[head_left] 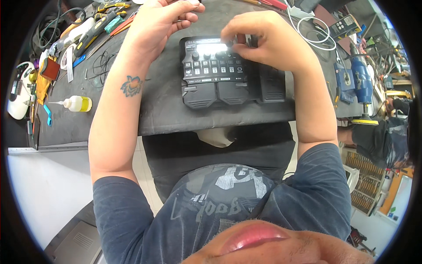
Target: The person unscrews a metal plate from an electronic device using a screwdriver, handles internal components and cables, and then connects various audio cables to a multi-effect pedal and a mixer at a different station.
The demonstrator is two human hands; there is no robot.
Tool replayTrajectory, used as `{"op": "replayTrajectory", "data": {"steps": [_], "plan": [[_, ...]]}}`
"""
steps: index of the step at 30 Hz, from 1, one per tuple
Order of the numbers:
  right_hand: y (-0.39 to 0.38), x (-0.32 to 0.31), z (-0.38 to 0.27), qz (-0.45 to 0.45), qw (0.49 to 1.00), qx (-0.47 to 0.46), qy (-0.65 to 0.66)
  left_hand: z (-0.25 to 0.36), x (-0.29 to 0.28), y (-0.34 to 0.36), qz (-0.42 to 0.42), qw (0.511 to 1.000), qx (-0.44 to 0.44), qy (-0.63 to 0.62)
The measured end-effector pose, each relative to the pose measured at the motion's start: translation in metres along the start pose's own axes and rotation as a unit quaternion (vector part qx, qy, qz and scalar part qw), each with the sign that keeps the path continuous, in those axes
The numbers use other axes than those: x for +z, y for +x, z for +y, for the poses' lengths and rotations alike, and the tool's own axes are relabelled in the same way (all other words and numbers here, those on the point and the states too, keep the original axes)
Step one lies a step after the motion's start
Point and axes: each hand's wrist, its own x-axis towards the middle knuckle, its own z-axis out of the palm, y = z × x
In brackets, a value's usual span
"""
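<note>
A black guitar multi-effects pedal (212,86) lies on the dark work table in front of me, its screen (210,48) lit bright white. Below the screen run a row of knobs and small buttons, then wide foot switches. My right hand (263,42) reaches over its upper right corner, thumb and forefinger closed around a small dark knob (229,43). Beyond the pedal's upper left, my left hand (173,15) is raised with curled fingers, the thumb pressed against the forefinger. A dark bit shows at that thumb tip, too small to name.
Left of my arm stand a small bottle of yellow liquid (80,104) with a needle tip, thin black wires (102,68) and a heap of hand tools (94,33). At the right lie a white cable (325,33) and a blue power tool (361,77). Another person's leg (373,141) shows there.
</note>
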Motion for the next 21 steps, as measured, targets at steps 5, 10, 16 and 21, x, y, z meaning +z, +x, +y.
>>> {"op": "replayTrajectory", "data": {"steps": [5, 10, 16, 21], "plan": [[0.0011, -0.0025, 0.0021, -0.07, 0.996, -0.026, -0.057, -0.0002, -0.0016, 0.0011, -0.018, 1.0, 0.001, 0.014], [0.0061, 0.0015, 0.0056, -0.08, 0.994, -0.058, -0.048, 0.0017, -0.0033, -0.0003, -0.032, 0.999, -0.004, 0.02], [0.0053, 0.0021, 0.0064, -0.087, 0.996, 0.006, -0.015, 0.0026, -0.004, -0.0009, -0.052, 0.997, 0.014, 0.047], [0.0026, -0.0001, 0.0022, -0.077, 0.996, 0.009, -0.034, 0.0035, -0.006, -0.0006, -0.065, 0.998, 0.012, 0.011]]}}
